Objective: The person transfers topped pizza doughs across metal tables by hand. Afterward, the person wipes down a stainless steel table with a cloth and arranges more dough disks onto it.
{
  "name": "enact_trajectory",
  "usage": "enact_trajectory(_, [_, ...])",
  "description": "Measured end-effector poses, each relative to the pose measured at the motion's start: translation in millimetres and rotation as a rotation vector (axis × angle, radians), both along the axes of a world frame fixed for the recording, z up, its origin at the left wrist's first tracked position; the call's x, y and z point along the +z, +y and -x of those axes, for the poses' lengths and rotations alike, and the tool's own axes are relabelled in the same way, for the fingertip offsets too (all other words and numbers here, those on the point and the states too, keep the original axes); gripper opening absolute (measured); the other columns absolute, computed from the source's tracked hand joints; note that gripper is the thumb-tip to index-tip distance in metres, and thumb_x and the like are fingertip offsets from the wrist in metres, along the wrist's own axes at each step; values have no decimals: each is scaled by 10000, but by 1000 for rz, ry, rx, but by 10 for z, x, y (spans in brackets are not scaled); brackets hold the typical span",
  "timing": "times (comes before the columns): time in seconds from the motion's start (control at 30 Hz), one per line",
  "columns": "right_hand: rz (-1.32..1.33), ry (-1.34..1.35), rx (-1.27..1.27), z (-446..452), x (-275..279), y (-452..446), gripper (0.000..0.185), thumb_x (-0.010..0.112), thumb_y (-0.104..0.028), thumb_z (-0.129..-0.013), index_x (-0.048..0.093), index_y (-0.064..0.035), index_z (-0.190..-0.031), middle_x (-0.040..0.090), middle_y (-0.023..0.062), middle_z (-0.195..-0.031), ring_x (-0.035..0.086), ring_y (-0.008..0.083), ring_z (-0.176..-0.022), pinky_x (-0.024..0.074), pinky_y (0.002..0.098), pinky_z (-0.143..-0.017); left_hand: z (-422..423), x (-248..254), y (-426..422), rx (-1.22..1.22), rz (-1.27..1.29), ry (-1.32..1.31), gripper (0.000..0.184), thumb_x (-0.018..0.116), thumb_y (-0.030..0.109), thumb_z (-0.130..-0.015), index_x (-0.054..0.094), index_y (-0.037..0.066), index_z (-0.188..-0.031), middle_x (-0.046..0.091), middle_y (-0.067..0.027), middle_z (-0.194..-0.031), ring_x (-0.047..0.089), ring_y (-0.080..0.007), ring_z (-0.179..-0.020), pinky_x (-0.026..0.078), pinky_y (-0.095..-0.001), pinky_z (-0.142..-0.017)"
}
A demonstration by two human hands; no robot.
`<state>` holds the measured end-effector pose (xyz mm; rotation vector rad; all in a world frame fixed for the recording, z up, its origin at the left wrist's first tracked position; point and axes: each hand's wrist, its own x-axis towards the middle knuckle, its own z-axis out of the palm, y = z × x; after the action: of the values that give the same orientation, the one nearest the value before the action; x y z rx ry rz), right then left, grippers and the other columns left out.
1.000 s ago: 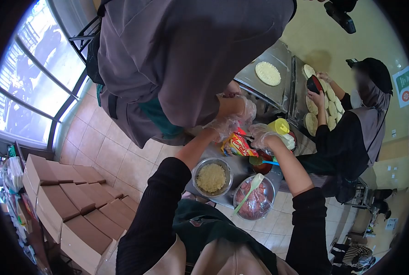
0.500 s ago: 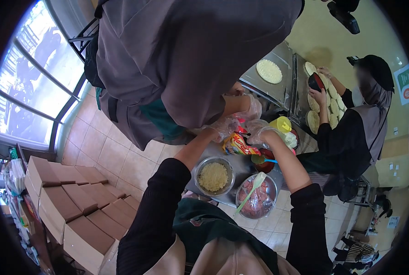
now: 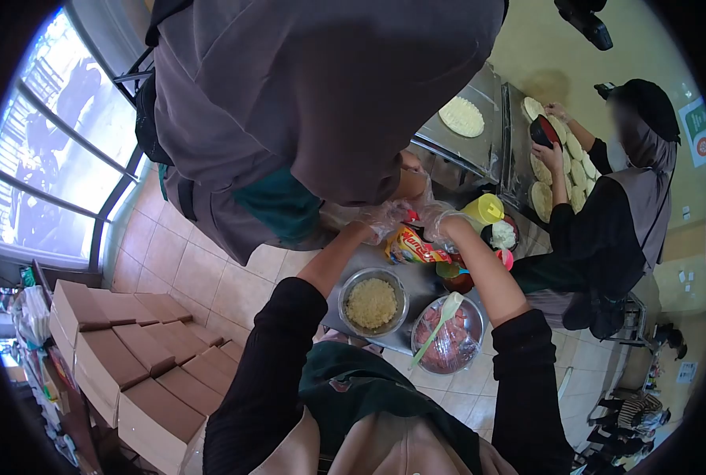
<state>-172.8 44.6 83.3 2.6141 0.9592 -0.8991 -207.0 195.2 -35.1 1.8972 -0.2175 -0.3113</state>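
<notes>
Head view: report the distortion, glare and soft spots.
In the head view, lens distortion bows the window and black vignetting fills the corners; in the head view, daylight washes that window nearly white; in the head view, highlights glint off the plastic wrap; in the head view, finger detail is soft at the left hand and right hand.

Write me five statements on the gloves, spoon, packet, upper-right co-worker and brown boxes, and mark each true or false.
1. The wearer's left hand and right hand are both in clear gloves. True.
2. The green spoon lies on the floor. False: it lies on top of the plastic-wrapped bowl.
3. The red-and-yellow packet is closer to those hands than the spoon is. True.
4. The upper-right co-worker holds a yellow cup. False: it is a dark bowl.
5. The brown boxes are at the picture's right. False: they are at its left.
</notes>
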Motion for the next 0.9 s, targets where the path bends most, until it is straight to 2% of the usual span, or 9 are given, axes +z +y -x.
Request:
enact_trajectory(0.17, [-238,-122,-77,247,230,-426,368,639,-117,-626,601,-49,-985,616,165,-993,601,315,-908,489,377,-765,117,79,212,85,-132,212,261,509,324,-862,628,112,-959,635,-140,-915,604,-250,-843,463,-362,-747])
enact_trajectory(0.23, [-372,40,-171,503,464,-791,354,680,-122,-619,583,-56,-954,612,144,-938,600,311,-858,488,372,-743,196,-348,408,144,-360,-225,280,569,338,-804,653,76,-862,626,-127,-795,598,-296,-759,464,-386,-699])
enact_trajectory(0.37, [-356,307,-503,1146,322,-1191,300,744,-165,-596,589,-55,-827,610,117,-810,599,277,-794,479,348,-713,479,-1303,478,230,-518,-98,272,574,325,-786,655,65,-792,632,-138,-803,614,-297,-759,477,-396,-696])
enact_trajectory(0.47, [-137,222,-484,1392,-443,-1180,202,691,-178,-610,620,-59,-758,620,141,-809,604,290,-760,478,365,-676,454,-2152,355,57,-728,6,243,558,283,-787,658,61,-771,643,-152,-805,620,-317,-733,495,-404,-669])
enact_trajectory(0.53, [-183,184,-575,1470,-1175,-1201,134,643,-184,-670,631,-64,-728,618,153,-813,602,308,-763,481,383,-683,401,-2796,263,315,-214,390,265,551,297,-787,662,60,-745,647,-161,-787,622,-311,-698,509,-395,-641])
enact_trajectory(0.63, [-104,-31,-597,1576,-2691,-1257,137,573,-162,-733,639,-58,-791,632,150,-871,613,303,-871,490,392,-729,529,-1800,52,121,-747,60,283,547,281,-785,655,35,-695,644,-147,-728,623,-260,-636,499,-360,-562])
enact_trajectory(0.73, [-148,-160,-787,1562,-2371,-1014,173,524,-129,-780,613,-53,-908,625,144,-917,611,310,-883,497,405,-739,523,-1804,-31,6,-766,4,274,539,259,-795,656,32,-697,640,-125,-719,619,-242,-647,489,-344,-567])
enact_trajectory(0.83, [-219,-175,-803,1587,-2779,-999,214,502,-116,-805,569,-43,-995,610,154,-966,602,322,-909,495,410,-765,552,-1826,-37,-133,-770,-78,262,527,227,-811,658,29,-701,634,-92,-705,612,-215,-663,475,-321,-574])
enact_trajectory(0.9, [-242,-98,-832,1567,-2739,-982,235,506,-141,-802,564,-40,-1006,594,182,-993,582,340,-940,473,425,-802,563,-2566,-82,-53,-533,27,277,527,268,-819,651,24,-780,633,-110,-734,612,-234,-687,477,-325,-601])
